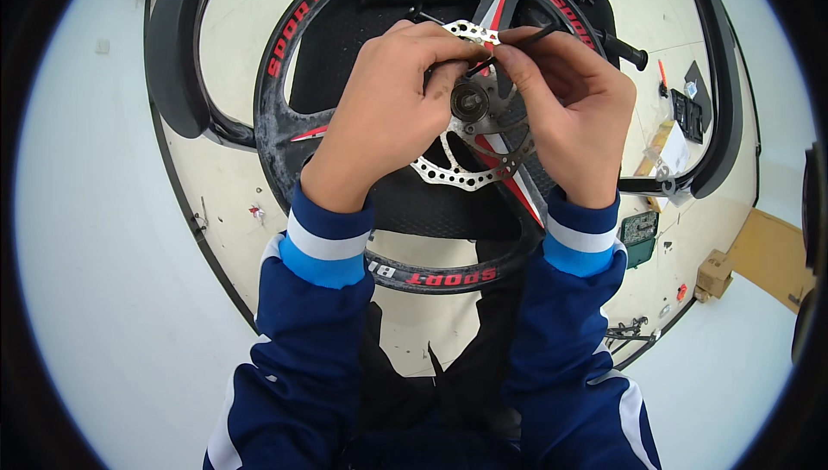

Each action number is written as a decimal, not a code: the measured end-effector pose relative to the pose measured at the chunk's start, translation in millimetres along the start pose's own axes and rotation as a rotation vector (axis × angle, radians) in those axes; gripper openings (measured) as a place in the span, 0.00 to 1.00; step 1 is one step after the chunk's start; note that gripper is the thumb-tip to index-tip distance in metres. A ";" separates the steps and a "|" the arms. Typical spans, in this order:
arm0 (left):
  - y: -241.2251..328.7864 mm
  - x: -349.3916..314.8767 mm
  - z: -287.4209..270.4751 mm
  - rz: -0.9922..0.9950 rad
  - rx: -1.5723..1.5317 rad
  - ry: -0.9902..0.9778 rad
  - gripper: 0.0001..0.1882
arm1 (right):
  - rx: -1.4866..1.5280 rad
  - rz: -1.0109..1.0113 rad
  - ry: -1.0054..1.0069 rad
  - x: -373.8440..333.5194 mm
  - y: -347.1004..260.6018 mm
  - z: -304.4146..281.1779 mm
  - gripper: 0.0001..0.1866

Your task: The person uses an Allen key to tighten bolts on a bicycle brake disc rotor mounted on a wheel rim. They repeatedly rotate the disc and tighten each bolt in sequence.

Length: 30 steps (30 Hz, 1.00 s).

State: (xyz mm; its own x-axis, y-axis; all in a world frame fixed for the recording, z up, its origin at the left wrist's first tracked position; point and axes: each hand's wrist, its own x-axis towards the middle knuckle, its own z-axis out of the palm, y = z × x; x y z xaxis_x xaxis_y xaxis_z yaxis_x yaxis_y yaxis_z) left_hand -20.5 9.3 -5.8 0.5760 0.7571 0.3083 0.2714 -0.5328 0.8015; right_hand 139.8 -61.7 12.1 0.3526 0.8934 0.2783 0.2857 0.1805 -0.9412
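Observation:
A black spoked bicycle wheel point(273, 138) with red and white markings lies in front of me. At its hub point(470, 101) sits a silver, perforated disc brake rotor point(453, 178). My left hand point(397, 95) is closed over the rotor's upper left, thumb and index finger pinched at its upper edge; what they hold is hidden. Opposite, my right hand point(580, 99) has thumb and fingers pressed together around a thin black rod point(542, 34), perhaps a hex key. The fingertips of both hands nearly meet above the hub. My fingers cover part of the rotor.
Beneath the wheel is a black chair seat point(414, 203), with armrests point(177, 47) on both sides. A black handlebar grip point(625, 52) shows beside the wheel. On the floor at right lie a black tool case point(687, 115), a green case point(639, 241) and a cardboard box point(714, 273).

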 end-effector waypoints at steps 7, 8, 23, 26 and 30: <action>-4.9 -1.4 1.9 0.055 0.000 0.015 0.10 | -0.177 -0.237 -0.108 5.6 2.1 1.0 0.10; -6.6 -1.9 3.2 0.063 -0.020 0.036 0.10 | -0.201 -0.269 -0.112 7.0 2.1 2.4 0.10; -1.6 0.7 6.3 0.009 0.105 0.100 0.10 | -0.034 0.050 -0.005 2.4 -2.9 5.0 0.10; -7.0 -1.9 7.1 0.045 0.198 0.047 0.10 | -0.002 0.081 -0.054 2.5 1.7 0.8 0.11; -6.5 0.2 9.5 0.033 0.209 0.076 0.10 | 0.037 0.052 -0.103 3.5 2.4 -1.5 0.14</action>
State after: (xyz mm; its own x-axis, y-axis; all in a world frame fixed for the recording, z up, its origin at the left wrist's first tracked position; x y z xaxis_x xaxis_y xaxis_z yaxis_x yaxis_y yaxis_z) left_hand -14.8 9.3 -15.8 0.5299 0.7599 0.3765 0.4119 -0.6187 0.6690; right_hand 143.0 -58.8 11.1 0.2718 0.9392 0.2099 0.2355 0.1466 -0.9607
